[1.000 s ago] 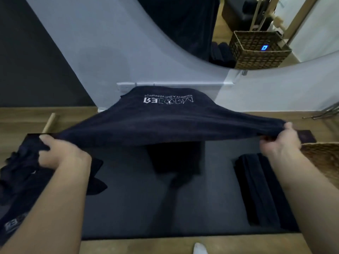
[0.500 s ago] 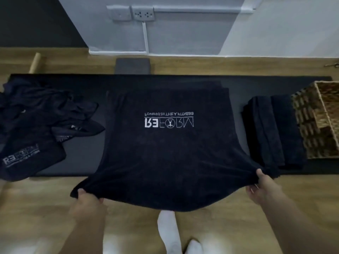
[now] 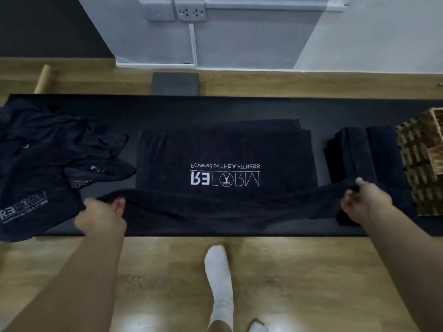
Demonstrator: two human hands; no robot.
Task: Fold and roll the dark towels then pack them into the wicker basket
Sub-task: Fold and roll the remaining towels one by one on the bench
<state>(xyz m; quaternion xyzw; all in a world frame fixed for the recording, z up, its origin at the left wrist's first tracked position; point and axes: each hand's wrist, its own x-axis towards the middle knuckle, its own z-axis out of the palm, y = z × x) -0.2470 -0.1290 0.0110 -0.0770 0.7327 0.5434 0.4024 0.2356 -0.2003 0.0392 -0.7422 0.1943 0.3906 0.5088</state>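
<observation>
Fingers (image 3: 119,204) of left hand (image 3: 100,219), right hand (image 3: 366,202) pinch towel (image 3: 225,149) corners | edge now moved forward

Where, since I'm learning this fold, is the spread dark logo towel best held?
At its two near corners, from the near side: the dark logo towel lies flat on the black mat, and the left hand and right hand pinch the ends of its raised near edge.

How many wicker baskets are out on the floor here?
1. The wicker basket sits at the right end of the black mat, beside the folded dark towels; the frame edge cuts it off, so more may be hidden.
</observation>
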